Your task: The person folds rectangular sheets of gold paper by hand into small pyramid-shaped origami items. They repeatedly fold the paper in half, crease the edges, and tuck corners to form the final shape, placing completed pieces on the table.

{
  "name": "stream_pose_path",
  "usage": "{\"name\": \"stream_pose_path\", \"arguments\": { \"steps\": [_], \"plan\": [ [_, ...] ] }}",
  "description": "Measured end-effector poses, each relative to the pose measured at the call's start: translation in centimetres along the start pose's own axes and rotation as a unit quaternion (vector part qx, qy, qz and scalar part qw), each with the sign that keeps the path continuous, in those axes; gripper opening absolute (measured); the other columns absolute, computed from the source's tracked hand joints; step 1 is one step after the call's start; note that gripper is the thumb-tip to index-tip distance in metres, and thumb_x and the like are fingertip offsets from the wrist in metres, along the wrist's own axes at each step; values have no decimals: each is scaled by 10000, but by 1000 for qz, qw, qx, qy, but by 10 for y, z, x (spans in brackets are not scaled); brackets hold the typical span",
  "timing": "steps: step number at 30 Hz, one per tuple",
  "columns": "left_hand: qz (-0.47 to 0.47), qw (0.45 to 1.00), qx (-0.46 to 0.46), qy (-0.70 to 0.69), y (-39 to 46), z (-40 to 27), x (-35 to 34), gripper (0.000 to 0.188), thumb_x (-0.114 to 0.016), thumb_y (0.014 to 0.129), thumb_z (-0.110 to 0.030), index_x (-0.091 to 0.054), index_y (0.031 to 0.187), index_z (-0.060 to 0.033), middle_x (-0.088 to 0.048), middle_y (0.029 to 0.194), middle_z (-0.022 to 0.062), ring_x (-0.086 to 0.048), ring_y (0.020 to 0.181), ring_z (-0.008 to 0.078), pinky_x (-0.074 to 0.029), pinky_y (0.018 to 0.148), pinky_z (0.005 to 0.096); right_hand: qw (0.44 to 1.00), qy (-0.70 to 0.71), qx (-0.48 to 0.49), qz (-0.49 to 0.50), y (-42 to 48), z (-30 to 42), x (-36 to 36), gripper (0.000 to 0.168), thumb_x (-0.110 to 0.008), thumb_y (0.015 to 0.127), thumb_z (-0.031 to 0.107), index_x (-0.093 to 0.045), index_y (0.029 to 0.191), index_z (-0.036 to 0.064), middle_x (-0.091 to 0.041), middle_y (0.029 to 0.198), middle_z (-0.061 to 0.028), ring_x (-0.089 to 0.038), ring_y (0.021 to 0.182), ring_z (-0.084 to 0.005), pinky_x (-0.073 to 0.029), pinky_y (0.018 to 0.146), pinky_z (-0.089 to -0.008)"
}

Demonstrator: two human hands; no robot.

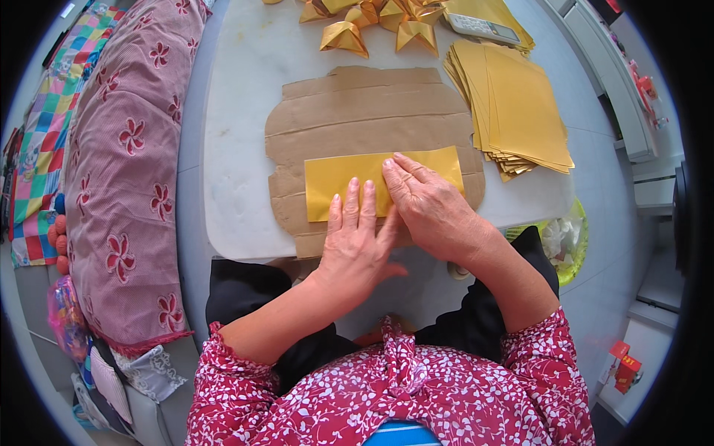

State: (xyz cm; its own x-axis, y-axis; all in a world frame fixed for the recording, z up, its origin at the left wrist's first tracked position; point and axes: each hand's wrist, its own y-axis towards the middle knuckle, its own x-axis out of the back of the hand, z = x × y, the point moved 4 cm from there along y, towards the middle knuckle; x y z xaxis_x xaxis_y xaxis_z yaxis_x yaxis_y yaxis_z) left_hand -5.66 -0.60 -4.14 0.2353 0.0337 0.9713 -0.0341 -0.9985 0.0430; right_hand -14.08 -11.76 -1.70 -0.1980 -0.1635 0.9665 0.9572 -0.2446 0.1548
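Observation:
A folded strip of gold paper (346, 167) lies crosswise on a flat piece of brown cardboard (368, 100). My left hand (354, 234) rests palm down on the strip's lower edge, fingers spread, thumb off to the side over the near edge of the board. On the right half of the strip, my right hand (435, 206) presses down with its fingers close together, their tips near the upper edge. Its thumb is hidden, so whether it pinches the paper does not show.
On the white table (240, 167), a fanned stack of gold paper sheets (519, 106) lies to the right. Beyond are folded gold paper shapes (362, 28) and a cordless phone handset (484, 28) on more gold sheets. A yellow-green basket (577, 240) stands below the table's right corner.

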Motion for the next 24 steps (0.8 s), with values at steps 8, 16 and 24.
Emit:
{"name": "stream_pose_path", "arguments": {
  "steps": [8, 16, 24],
  "plan": [
    [30, 988, 78, 128, -16, 13, 18, 1050, -801, 608, -563, -479, 1312, 147, -354, 1458, 358, -297, 1414, 466, -242, 1140, 569, 1000, -22, 4, -10, -1, -2, -4, 509, -502, 860, 59, -462, 1312, -172, -550, 1311, -297, -493, 1298, -396, -409, 1088, -418],
    [53, 998, -13, -18, 3, 11, -11, 1310, -837, 563, -579, -198, 1510, 62, -94, 1581, 301, -38, 1485, 462, -70, 1178, 581, 999, -19, 24, -39, -1, 1, -4, 509, -548, 829, 82, -500, 1269, -171, -574, 1273, -305, -515, 1274, -405, -406, 1084, -443],
    [73, 997, -5, 13, 5, 10, -15, 1291, -831, 567, -589, -218, 1509, 46, -103, 1579, 301, -24, 1485, 462, -48, 1176, 592, 998, -9, 25, -50, -23, 8, -11, 782, -645, 800, 461, -509, 1290, -134, -469, 1391, -305, -348, 1399, -419, -264, 1154, -536]
  ]
}}
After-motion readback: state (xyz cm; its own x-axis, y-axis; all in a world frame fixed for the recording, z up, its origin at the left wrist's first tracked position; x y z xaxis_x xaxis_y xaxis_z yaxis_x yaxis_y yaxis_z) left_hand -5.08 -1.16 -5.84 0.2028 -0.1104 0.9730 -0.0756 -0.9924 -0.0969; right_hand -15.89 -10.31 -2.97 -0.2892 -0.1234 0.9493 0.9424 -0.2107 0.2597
